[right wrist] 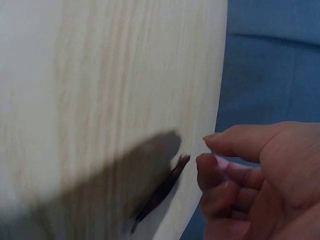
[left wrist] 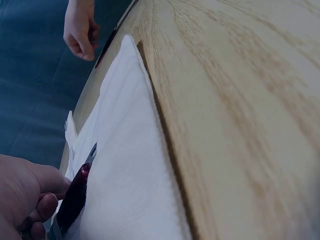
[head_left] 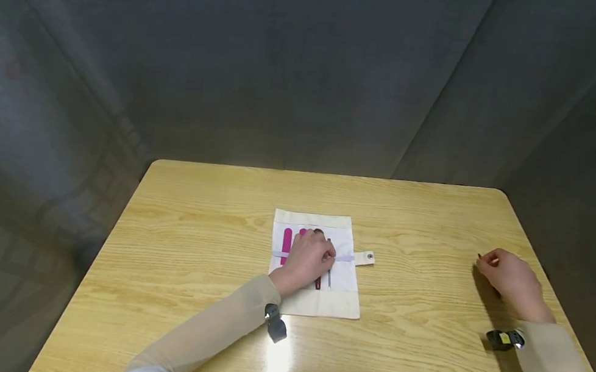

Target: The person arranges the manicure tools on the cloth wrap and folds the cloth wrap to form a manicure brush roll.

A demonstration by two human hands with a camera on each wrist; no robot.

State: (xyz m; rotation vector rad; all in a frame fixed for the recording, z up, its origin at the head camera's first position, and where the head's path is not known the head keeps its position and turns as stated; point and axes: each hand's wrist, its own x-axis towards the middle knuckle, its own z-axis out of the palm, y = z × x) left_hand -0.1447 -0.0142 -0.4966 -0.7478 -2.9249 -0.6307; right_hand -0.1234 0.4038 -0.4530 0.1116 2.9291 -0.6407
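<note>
My left hand (head_left: 307,258) lies over a white cloth tool roll (head_left: 317,303), its thumb and forefinger pinching the pale elastic band (head_left: 345,258) across it. Next to these fingers, a dark red-handled tool with a metal tip (left wrist: 75,192) sits on the cloth, partly hidden. Pink nail files (head_left: 286,243) and a thin metal stick (head_left: 329,278) are under the band. Far to the right, my right hand (head_left: 510,281) hovers with loosely bent fingers, a small gap between thumb and forefinger. Just past those fingertips, a slim dark tool with a forked end (right wrist: 162,192) lies on the table.
The roll's snap tab (head_left: 364,258) points right. Everything rests on a light wooden table (head_left: 189,223), with dark curtains (head_left: 288,74) around its far and side edges. Each wrist carries a small black camera, like the left one (head_left: 275,323).
</note>
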